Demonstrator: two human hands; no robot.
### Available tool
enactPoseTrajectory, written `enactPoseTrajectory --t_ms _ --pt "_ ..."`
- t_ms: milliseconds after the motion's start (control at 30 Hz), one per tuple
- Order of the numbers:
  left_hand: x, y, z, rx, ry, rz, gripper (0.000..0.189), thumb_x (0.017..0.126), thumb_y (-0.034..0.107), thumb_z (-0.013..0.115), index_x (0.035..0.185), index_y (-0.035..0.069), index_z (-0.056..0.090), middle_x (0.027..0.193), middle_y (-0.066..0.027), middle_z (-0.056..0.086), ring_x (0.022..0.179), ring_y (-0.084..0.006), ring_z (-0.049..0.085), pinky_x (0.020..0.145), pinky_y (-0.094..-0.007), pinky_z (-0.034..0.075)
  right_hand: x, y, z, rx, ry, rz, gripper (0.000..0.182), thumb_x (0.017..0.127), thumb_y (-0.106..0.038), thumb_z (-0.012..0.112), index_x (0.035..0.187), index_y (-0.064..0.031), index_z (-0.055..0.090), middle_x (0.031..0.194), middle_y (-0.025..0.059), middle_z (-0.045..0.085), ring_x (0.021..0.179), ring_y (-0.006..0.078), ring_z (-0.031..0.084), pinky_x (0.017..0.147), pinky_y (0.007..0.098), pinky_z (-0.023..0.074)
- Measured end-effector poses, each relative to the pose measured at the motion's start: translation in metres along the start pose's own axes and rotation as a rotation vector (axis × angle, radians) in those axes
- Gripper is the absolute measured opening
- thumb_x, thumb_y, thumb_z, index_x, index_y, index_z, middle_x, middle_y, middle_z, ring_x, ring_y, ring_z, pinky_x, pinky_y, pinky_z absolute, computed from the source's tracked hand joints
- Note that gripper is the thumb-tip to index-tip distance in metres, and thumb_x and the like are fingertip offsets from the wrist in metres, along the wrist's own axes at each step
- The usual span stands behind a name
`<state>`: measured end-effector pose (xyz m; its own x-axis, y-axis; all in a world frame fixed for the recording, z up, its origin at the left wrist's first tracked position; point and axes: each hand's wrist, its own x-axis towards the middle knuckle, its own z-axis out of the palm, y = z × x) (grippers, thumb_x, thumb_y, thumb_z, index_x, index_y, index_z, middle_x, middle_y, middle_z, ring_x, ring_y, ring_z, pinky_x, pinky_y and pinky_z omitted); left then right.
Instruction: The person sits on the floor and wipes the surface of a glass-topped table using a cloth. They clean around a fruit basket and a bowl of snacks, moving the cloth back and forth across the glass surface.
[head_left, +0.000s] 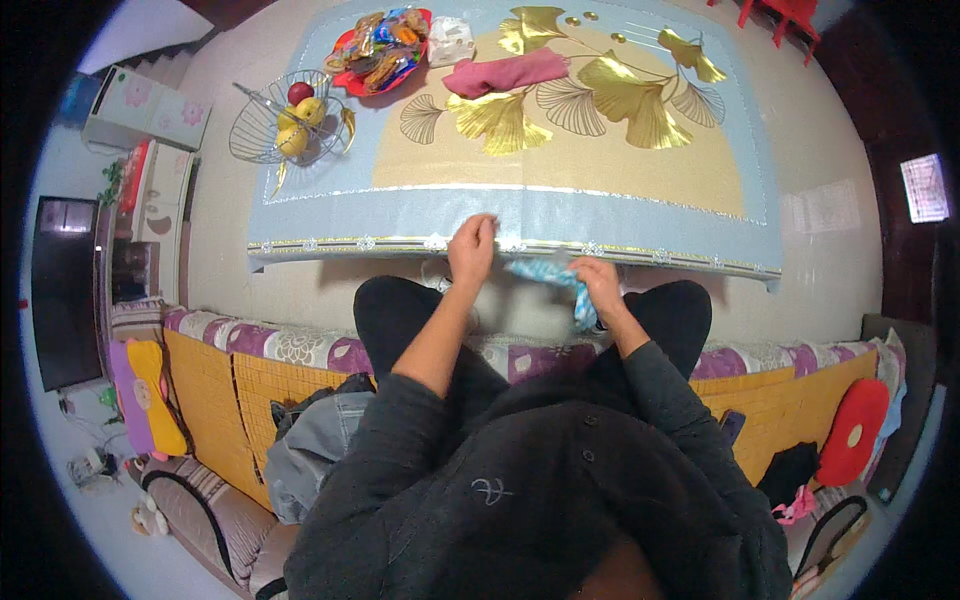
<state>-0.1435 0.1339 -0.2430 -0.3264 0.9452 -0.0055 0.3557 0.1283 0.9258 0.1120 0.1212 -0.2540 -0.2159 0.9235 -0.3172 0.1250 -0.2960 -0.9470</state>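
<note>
My right hand (598, 283) grips a blue-and-white patterned cloth (541, 272). One part of the cloth reaches left from my fingers and another hangs below them; it is blurred, so its exact kind is unclear. My left hand (472, 246) is raised to the left of the cloth, at the near edge of the table (330, 214). Its fingers are curled in, and I make out nothing in them. Farther back on the tablecloth lies a folded pink cloth (510, 73).
At the back left stand a wire basket (251, 139) holding fruit, a red dish (425, 56) of wrapped snacks and a tissue pack (451, 41). Beside me on the sofa are a grey garment (319, 450), a phone (732, 427) and a red cushion (851, 431).
</note>
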Motion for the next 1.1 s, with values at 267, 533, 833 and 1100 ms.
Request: enactPoseTrajectory --t_ms 267,533,833,1100 --pt "-0.034 -0.086 -0.031 -0.753 0.333 -0.921 0.007 0.085 0.003 0.052 0.090 0.000 0.057 0.080 -0.0095 0.060 0.067 -0.0220 0.062 0.057 -0.0312 0.053 0.018 0.063 -0.029 0.635 0.362 0.521 0.027 0.091 -0.027 0.057 0.102 -0.0019 0.060 0.089 0.0106 0.064 0.069 0.0247 0.061 0.048 0.0403 0.0525" --pt "-0.013 -0.078 -0.036 -0.798 0.416 -1.091 0.011 0.087 0.013 0.067 0.094 0.006 0.061 0.081 -0.0064 0.061 0.069 -0.0189 0.060 0.058 -0.0329 0.054 0.019 0.079 -0.055 0.862 0.462 0.438 0.023 0.093 -0.025 0.059 0.098 -0.0018 0.061 0.084 0.0106 0.061 0.065 0.0247 0.059 0.050 0.0413 0.0503" --pt "-0.037 -0.067 -0.058 -0.842 0.438 -1.028 0.015 0.089 0.016 0.068 0.091 0.005 0.058 0.071 -0.0055 0.061 0.051 -0.0147 0.055 0.042 -0.0244 0.046 -0.004 0.059 -0.049 0.644 0.513 0.484 0.019 0.095 -0.020 0.056 0.095 -0.0022 0.062 0.084 0.0107 0.063 0.068 0.0243 0.061 0.053 0.0426 0.0522" --pt "-0.033 -0.047 -0.050 -0.633 0.418 -0.912 0.020 0.090 0.012 0.067 0.088 0.000 0.051 0.067 -0.0107 0.061 0.046 -0.0159 0.056 0.033 -0.0237 0.040 0.027 0.133 -0.086 0.016 0.549 0.310 0.050 0.091 -0.037 0.061 0.095 0.0133 0.064 0.088 0.0210 0.068 0.080 0.0288 0.067 0.066 0.0427 0.0505"
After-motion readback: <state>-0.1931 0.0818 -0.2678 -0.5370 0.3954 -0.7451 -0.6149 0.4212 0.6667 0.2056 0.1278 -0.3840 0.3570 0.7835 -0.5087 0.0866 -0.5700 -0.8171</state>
